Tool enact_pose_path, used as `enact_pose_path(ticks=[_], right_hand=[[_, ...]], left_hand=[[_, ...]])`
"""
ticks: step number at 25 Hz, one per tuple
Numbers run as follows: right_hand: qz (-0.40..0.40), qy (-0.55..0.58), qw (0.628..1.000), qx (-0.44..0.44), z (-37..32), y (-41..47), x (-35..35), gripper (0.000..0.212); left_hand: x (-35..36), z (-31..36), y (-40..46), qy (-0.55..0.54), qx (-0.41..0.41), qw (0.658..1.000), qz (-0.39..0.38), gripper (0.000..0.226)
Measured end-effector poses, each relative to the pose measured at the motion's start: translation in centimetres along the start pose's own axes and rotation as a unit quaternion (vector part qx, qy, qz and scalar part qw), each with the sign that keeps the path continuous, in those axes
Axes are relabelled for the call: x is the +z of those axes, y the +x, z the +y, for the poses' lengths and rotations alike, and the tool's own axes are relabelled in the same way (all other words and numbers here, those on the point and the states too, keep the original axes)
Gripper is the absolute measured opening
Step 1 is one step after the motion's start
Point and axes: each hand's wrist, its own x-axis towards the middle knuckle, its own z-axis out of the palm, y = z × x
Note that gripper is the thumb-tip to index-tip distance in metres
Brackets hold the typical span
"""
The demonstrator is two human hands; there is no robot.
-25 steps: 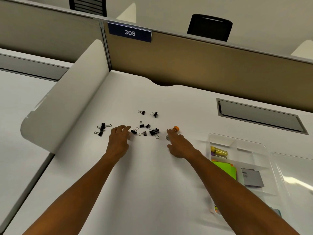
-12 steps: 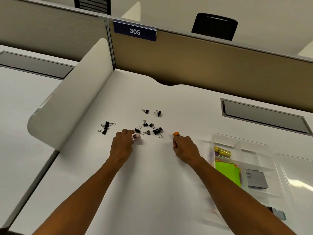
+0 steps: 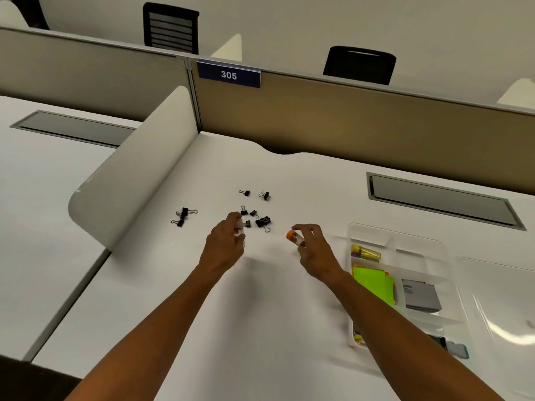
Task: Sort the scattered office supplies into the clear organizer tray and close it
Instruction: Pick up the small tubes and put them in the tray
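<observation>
Head view: my right hand [image 3: 314,250] pinches the orange-capped tube [image 3: 295,238], tray [image 3: 428,241] just rightward; left hand [image 3: 227,244] grips something pale.

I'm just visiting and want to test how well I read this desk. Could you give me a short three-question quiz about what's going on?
1. True or false: the right hand holds an orange-capped highlighter off the desk.
2. Where does the yellow highlighter lie? A) among the binder clips B) in the clear organizer tray C) in the left hand
3. Fill in: the left hand grips a small pale item beside the black ____.

Key: 1 true; 2 B; 3 binder clips.
</observation>
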Motion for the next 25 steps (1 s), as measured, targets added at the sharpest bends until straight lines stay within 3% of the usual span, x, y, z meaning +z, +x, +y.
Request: enact_pose_path(ticks=[4, 9, 15, 20, 25], right_hand=[[0.008, 0.091, 0.996, 0.015, 0.8, -1.2, -3.1, 0.055], [0.064, 0.079, 0.995, -0.006, 2.8, -2.2, -7.6, 0.05], [0.102, 0.085, 0.991, 0.018, 6.7, -3.0, -12.0, 0.049], [0.126, 0.077, 0.987, 0.058, 11.2, -3.3, -14.3, 0.041], [0.119, 0.075, 0.985, 0.103, 14.3, -2.8, -15.2, 0.037]], left_hand=[[0.9, 3.4, -1.0, -0.093, -0.048, 0.994, 0.02, 0.033], [3.1, 7.2, -2.0, -0.252, -0.102, 0.962, 0.004, 0.031], [6.6, 11.3, -2.5, -0.303, -0.115, 0.946, -0.027, 0.023], [10.2, 15.3, -1.7, -0.276, -0.086, 0.955, -0.068, 0.025], [14.1, 18.6, -0.3, -0.169, -0.041, 0.98, -0.099, 0.023]])
